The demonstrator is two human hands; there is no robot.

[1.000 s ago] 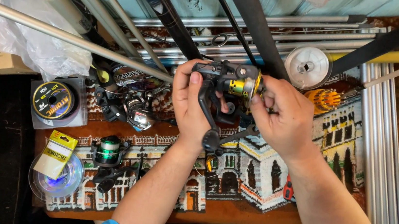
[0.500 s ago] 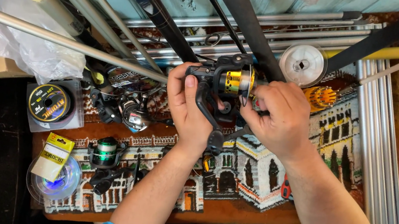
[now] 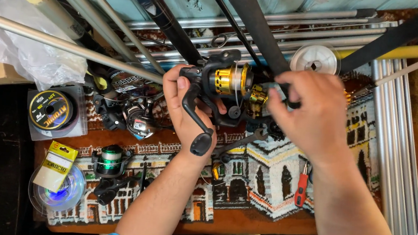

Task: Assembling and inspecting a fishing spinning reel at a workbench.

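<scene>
- A clear square case (image 3: 56,113) at the left holds a round spool of line with a yellow ring; below it a clear round tub (image 3: 56,195) holds coiled line that shows blue, with a yellow packet (image 3: 57,167) lying across its lid.
- A crumpled clear plastic bag (image 3: 26,54) sits at the upper left; what is in it cannot be told.
- The fishing reel (image 3: 227,83), black with a gold spool, is held up between both hands above the middle of the table, its crank handle hanging down over the left palm.
- The left hand (image 3: 184,107) is closed around the reel's body from the left, thumb on top.
- The right hand (image 3: 311,112) comes in from the right with fingers curled at the reel's gold end; the fingertips hide the spot they press, so the exact grip cannot be told.
- A dark rod (image 3: 258,30) runs up from the reel toward the top edge.
- The table is covered with a woven cloth (image 3: 265,174) patterned with buildings, rough in texture.
- A small green reel (image 3: 110,159) lies near the left forearm, and a silvery reel (image 3: 140,118) just left of the left hand.
- A red-handled screwdriver (image 3: 302,188) lies beside the right wrist.
- A white round spool (image 3: 316,59) sits just above the right hand.
- Smooth grey metal tubes (image 3: 395,151) line the right side.
</scene>
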